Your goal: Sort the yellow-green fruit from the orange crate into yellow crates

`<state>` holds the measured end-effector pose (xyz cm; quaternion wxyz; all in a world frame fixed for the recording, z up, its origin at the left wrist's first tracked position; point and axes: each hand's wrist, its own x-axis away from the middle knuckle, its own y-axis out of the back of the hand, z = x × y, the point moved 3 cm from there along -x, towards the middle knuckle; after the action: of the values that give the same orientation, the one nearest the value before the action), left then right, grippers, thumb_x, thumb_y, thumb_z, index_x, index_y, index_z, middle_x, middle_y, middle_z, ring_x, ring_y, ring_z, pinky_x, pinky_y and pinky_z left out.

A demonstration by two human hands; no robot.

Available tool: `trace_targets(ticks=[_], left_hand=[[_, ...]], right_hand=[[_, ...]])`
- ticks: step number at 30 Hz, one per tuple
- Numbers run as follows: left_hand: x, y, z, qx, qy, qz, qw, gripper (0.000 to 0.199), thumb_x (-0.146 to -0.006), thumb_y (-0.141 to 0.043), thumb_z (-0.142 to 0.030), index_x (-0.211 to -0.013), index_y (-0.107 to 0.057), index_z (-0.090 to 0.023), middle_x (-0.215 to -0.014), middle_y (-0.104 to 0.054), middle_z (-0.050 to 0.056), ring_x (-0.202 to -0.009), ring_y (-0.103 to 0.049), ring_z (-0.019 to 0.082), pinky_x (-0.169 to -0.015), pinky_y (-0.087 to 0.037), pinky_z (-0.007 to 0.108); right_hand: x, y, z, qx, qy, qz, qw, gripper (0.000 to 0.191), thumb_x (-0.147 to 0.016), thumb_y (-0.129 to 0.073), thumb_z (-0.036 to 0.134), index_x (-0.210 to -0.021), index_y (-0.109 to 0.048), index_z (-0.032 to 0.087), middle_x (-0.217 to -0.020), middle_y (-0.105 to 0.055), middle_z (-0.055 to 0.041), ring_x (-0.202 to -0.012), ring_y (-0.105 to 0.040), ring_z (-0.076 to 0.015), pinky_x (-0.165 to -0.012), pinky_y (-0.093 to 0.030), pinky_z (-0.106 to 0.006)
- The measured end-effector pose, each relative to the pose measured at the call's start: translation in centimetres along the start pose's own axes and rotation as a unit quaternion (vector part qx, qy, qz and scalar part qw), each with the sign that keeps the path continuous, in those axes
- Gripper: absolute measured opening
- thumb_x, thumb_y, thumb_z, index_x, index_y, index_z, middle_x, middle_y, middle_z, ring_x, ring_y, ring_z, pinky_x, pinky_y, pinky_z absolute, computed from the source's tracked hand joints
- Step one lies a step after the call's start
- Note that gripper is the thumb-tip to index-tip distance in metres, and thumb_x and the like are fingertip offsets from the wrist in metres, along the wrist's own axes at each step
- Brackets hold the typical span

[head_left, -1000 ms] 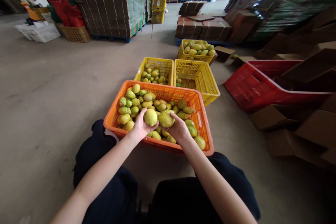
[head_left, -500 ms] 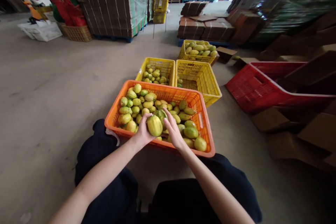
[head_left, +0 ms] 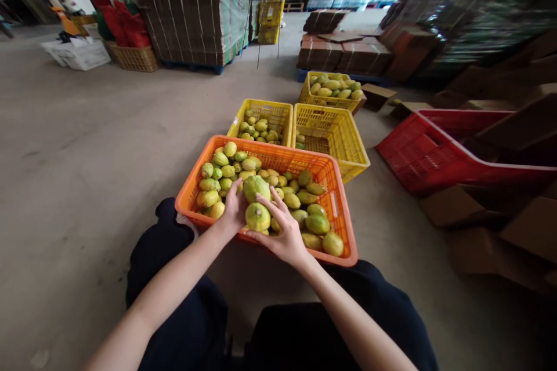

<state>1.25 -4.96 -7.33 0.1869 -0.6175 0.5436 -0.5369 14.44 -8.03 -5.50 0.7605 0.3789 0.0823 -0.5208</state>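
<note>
**Left hand (head_left: 235, 208) and right hand (head_left: 287, 237) around a far fruit (head_left: 256, 188) and a near fruit (head_left: 257, 218), over an orange crate (head_left: 347, 220)**

On the left, a close hold along the side of the far fruit, with the palm mostly hidden. On the right, a wider hold: thumb low on the near fruit, fingers spread along the seam between the pair. Apparently touching, one beyond the other, above the loose fruit (head_left: 317, 224) in the crate. Just beyond, two yellow crates (head_left: 282, 119) (head_left: 348, 145).

Step in hand, as far as can be judged: handling and turning of the pair, without either set down yet. Called for next, probably: a firm grip on both, with care against a slip onto the loose fruit.

Compared with half a second ago: a blunt, rounded end of the near fruit now towards the viewer, in place of a striped side; the far fruit more in sight; on the right, an opened-out hand instead of a nearly edge-on one.
</note>
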Motion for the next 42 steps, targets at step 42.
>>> trace_targets(ticks=[42], left_hand=[[3.7, -1.2, -2.3, -0.442, -0.379, 0.087, 0.808, 0.045, -0.086, -0.045, -0.048, -0.069, -0.075, -0.019, -0.081, -0.075, 0.01, -0.085, -0.067, 0.027, -0.08, -0.047, 0.035]], right_hand=[[-0.3, 1.8, -1.7, 0.027, -0.002, -0.087, 0.996, 0.055, -0.083, -0.071, 0.021, -0.134, -0.052, 0.028, -0.13, -0.066, -0.0108, -0.122, -0.062, -0.0284, -0.103, -0.052, -0.047]])
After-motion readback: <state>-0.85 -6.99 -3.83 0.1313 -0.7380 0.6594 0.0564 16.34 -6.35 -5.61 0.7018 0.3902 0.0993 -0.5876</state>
